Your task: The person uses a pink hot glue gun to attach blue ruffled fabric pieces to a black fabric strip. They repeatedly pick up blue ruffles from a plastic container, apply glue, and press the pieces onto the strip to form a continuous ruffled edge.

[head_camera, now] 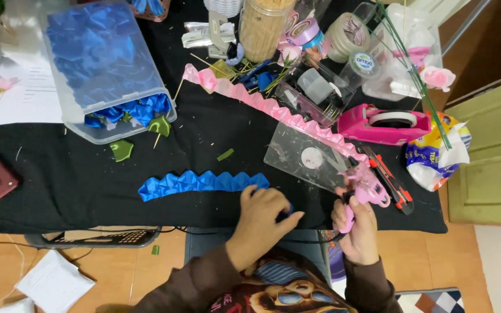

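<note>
Pinching blue ribbon strip [203, 183], left hand [264, 215]; right hand [355, 227] gripping pink scissors [362, 191].

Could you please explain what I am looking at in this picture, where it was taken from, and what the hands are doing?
This single picture comes from a camera worn on a person's head, looking down at their own two bare hands over a table covered in black cloth.

The left hand presses on the end of a blue folded satin ribbon strip lying on the cloth. The right hand grips a pink-handled tool, probably scissors or a glue gun; I cannot tell which.

Around them lie a long pink folded ribbon strip, a clear plastic box of blue ribbon pieces, a pink tape dispenser, a red utility knife and small green ribbon leaves.
</note>
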